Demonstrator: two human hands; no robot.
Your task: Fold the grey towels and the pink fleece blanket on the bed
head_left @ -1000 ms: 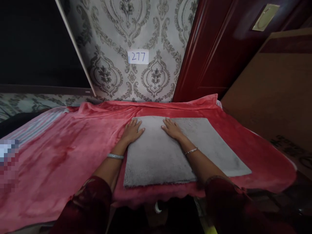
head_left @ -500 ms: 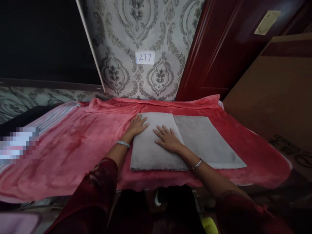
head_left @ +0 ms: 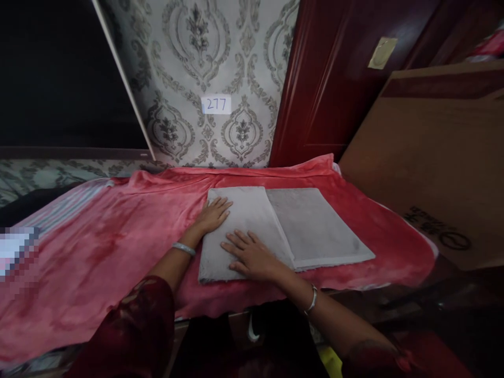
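Red plush blanket (head_left: pixel 98 252) spread across the surface; left hand (head_left: pixel 212 215) lies flat and open, gripping nothing, at the left edge of a grey pile mat (head_left: pixel 252 215); silver bangle (head_left: pixel 183 249) on that wrist; mat rests on the blanket, doubled over, upper layer covering the left part; right hand (head_left: pixel 252 256) flat, fingers (head_left: pixel 236 244) spread, gripping nothing, on the upper layer near its front edge; second bangle (head_left: pixel 313 300) on that wrist; cardboard panel (head_left: pixel 433 173) stands beyond the blanket's right side.
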